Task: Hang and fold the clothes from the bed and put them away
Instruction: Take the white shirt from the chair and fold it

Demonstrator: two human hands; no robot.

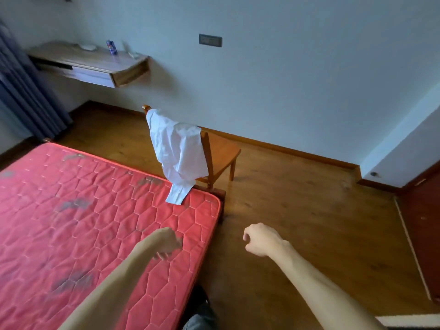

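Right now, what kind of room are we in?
Most likely a bedroom. A bed with a bare red mattress fills the left side, a white shirt hangs over a wooden chair beside it, and a small wall shelf sits by the curtain.

Pale wall [285, 67], wooden floor [309, 210], floating desk [90, 60]

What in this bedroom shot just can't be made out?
All in the head view:
- Left hand: motion blur smears its fingers, so their pose is unclear.
- Chair: most of its back is hidden under the white shirt.
- Blue can on the wall shelf: too small and blurred to read.
- Mattress: cut off by the left and bottom edges; whatever lies there is unseen.
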